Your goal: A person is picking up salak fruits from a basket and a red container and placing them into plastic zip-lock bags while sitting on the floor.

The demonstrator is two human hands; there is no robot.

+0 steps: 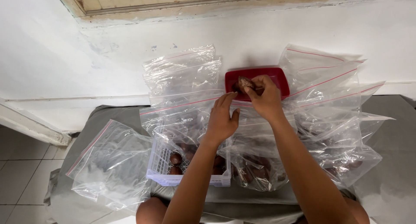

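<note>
Your right hand point(265, 97) pinches a small brown scaly fruit point(245, 82) between thumb and fingertips, holding it over the shallow red rectangular plastic tray point(277, 75) that sits against the white wall at the far edge of the grey cloth-covered mat point(392, 180). Your left hand point(222, 118) is spread, fingers together and extended, palm resting on the clear zip-top plastic bags point(182, 76) stacked at the mat's far edge; it grips nothing that I can see.

You look to be partway through handling fruit one at a time at the tray; whether this one is going into the tray or coming out of it I cannot tell. More brown fruits lie in the white slotted plastic basket point(158, 165) at the near edge of the mat, just under your left forearm, and others show through filled bags on the right side.

Whatever comes next calls for a steady pinch on the fruit and for your left hand to keep the slippery bags flat so they do not slide over the tray.

Both forearms reach forward from the near edge, your right wrist bent slightly inward.
</note>
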